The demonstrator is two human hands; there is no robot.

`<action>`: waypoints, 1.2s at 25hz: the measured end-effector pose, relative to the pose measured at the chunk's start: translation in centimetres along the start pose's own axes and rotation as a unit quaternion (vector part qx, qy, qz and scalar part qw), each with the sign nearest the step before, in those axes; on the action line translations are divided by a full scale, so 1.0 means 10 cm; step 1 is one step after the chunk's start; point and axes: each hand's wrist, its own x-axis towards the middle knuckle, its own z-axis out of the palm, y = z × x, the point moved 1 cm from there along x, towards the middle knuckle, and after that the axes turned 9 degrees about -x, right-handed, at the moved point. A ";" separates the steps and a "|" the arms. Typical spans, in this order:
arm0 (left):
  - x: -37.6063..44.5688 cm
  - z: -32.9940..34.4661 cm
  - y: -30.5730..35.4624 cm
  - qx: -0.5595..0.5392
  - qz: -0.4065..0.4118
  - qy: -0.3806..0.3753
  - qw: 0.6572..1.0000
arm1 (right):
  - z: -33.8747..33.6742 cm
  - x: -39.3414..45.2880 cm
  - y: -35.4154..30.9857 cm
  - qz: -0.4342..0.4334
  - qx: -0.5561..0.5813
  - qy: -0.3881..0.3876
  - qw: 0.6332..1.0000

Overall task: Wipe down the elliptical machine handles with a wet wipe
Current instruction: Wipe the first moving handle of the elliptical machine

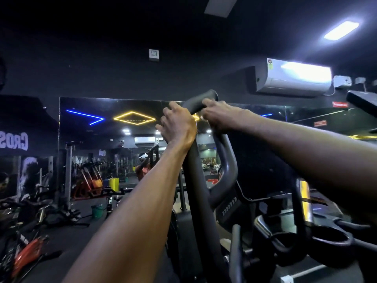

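Note:
A dark, curved elliptical handle (199,172) rises in the middle of the head view and bends over at its top end (201,101). My left hand (177,124) is wrapped around the handle just below the bend, from its left side. My right hand (219,116) grips the bend from the right, fingers curled over the top. The two hands sit close together, almost touching. No wet wipe shows; whatever lies under either palm is hidden. A second black loop of the handle (228,166) curves down to the right below my right hand.
A wall mirror (126,135) ahead reflects the gym, exercise bikes and a person. Spin bikes (28,237) stand at the lower left, with a green bucket (97,211) on the floor. The machine's console and cup holder (330,240) sit at the lower right. An air conditioner (293,78) hangs at the upper right.

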 end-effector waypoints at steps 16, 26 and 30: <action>-0.22 -0.10 -0.05 0.064 0.049 -0.011 0.997 | 0.10 -0.43 -0.38 -0.088 -0.050 -0.141 0.985; -0.40 -0.15 -0.06 0.072 0.058 -0.019 0.996 | 0.01 -0.87 -0.58 -0.050 0.014 -0.161 0.986; -0.44 -0.16 -0.05 0.078 0.064 -0.007 0.995 | -0.08 -1.03 -0.74 -0.026 0.303 -0.192 0.933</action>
